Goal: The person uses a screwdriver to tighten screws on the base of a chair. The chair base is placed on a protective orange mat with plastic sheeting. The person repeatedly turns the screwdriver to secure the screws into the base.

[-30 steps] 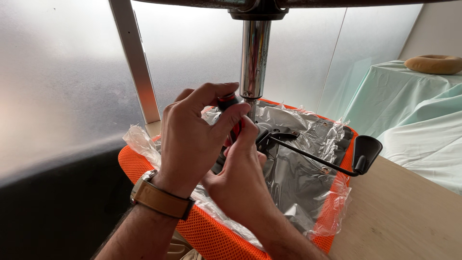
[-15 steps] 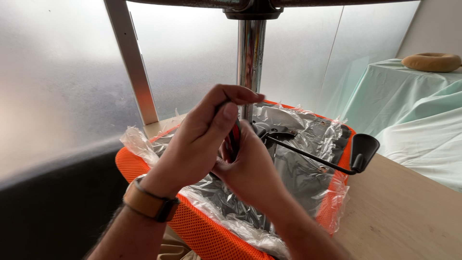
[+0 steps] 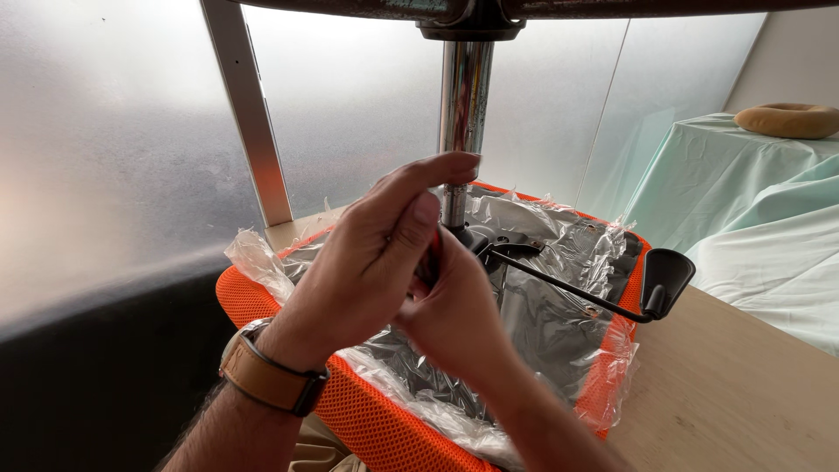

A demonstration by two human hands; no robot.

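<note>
An upturned orange mesh chair seat (image 3: 367, 419), wrapped in clear plastic film (image 3: 559, 323), lies on a wooden table (image 3: 743, 393), its chrome column (image 3: 461, 114) rising upward and a black lever (image 3: 603, 297) jutting right. The left hand (image 3: 367, 271) and right hand (image 3: 450, 306) meet over the seat's underside, fingers pinched together around a small dark-red tool (image 3: 431, 255), mostly hidden.

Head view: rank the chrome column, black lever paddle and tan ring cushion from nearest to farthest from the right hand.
1. Chrome column, just above the right hand.
2. Black lever paddle, out to the right.
3. Tan ring cushion, far upper right on the draped cloth.
</note>
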